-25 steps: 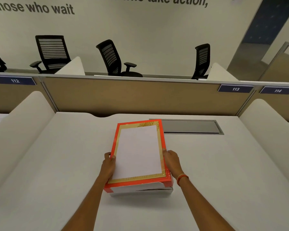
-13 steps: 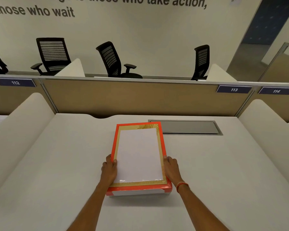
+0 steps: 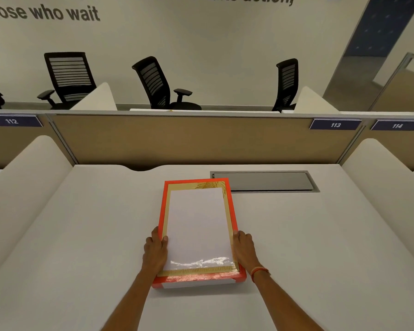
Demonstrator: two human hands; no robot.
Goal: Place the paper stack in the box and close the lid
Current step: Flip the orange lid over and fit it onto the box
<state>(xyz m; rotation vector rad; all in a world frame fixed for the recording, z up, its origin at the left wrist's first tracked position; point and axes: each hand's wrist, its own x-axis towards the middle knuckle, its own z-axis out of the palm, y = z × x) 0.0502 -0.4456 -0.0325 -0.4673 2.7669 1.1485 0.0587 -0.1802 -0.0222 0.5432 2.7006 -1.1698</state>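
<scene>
A flat box lid [image 3: 198,225], orange-red at the rim with a gold band and a white centre, lies over the white box base [image 3: 196,284] in the middle of the desk. Only a thin strip of the base shows under the lid's near edge. My left hand [image 3: 154,253] grips the lid's left side near the front, thumb on top. My right hand [image 3: 245,250], with an orange wristband, grips the right side opposite. The paper stack is hidden; I cannot see inside the box.
The white desk [image 3: 320,247] has a grey cable hatch [image 3: 263,181] just behind and right of the box. Curved white dividers [image 3: 22,187] rise on both sides, and a tan partition [image 3: 189,139] closes the back. Black office chairs [image 3: 158,84] stand beyond.
The lid has dropped at its near edge and now sits nearly level on the base. Both hands came down with it and slid slightly toward me.
</scene>
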